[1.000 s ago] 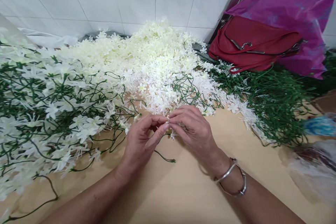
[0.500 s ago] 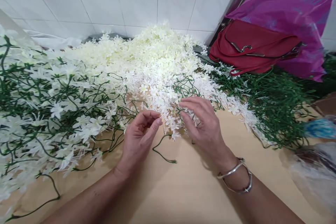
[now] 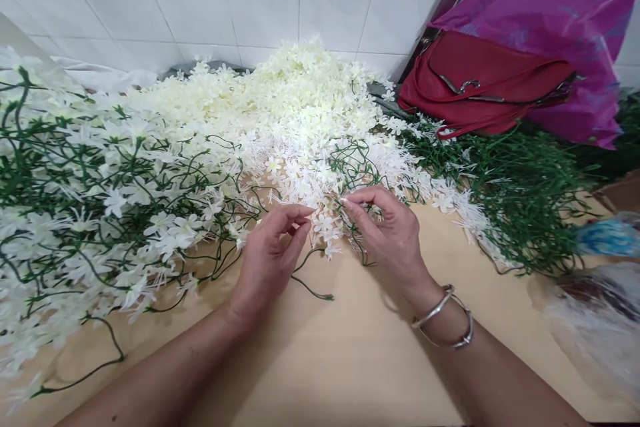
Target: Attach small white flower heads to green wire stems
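My left hand (image 3: 270,253) rests on the tan tabletop (image 3: 350,360) with thumb and fingers pinched on a thin green plastic stem (image 3: 310,283) that curls out below it. My right hand (image 3: 390,230), with metal bangles on the wrist, curls its fingertips into the near edge of a heap of loose white artificial flowers (image 3: 300,120), pinching at small white blossoms (image 3: 327,227). What exactly sits between the right fingertips is too small to make out. The two hands lie close together, a few centimetres apart.
Finished green vines with white flowers (image 3: 90,200) cover the left side. Bare green stems (image 3: 520,193) lie at the right. A red handbag (image 3: 480,87) and purple plastic bag (image 3: 560,7) lean on the tiled wall. Clear plastic bags (image 3: 600,320) sit at the right edge.
The hands, joined a second ago, parted. My right hand reached up into the flower heap and now its fingers have curled closed there. My left hand stayed pinched on the stem.
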{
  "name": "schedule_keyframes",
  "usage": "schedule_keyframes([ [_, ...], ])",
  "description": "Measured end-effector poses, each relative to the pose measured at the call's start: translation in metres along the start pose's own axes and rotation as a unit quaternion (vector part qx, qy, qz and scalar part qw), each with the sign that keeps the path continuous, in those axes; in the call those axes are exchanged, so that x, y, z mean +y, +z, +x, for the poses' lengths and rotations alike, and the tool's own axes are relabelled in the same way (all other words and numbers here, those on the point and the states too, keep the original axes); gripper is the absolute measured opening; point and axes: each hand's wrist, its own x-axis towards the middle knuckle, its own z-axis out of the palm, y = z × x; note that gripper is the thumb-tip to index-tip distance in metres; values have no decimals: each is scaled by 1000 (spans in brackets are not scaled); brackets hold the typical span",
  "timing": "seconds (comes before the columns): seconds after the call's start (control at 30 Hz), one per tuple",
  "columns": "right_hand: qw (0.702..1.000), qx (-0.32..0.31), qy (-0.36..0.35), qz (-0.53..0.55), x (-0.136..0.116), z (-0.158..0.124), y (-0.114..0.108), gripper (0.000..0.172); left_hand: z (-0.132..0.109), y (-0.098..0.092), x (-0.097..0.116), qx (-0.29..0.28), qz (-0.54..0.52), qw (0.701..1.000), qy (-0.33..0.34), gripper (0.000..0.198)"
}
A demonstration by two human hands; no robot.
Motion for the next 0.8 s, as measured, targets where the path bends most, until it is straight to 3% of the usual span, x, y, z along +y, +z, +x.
schedule_keyframes([
  [0.13, 1000, 0, 6, -5, 5, -1, 1, 14, 14, 1, -6, -54, 140, 978, 144, 21],
  [0.3, 1000, -4, -22, -12, 5, -1, 1, 14, 25, 4, -15, -125, 252, 933, 226, 17],
  [0.43, 999, -7, -46, -14, 4, 1, 0, 15, 27, 2, -12, -76, 217, 953, 196, 17],
  [0.6, 999, -27, -30, 8, -5, -3, 2, 13, 29, -2, 1, 9, 38, 998, 54, 13],
  [0.67, 999, -44, -26, 15, -9, -5, 4, 13, 29, -2, 3, 4, -21, 1000, 22, 13],
  [0.8, 998, -52, -5, 27, -15, -10, 8, 14, 25, 1, 3, -36, -38, 998, 46, 13],
])
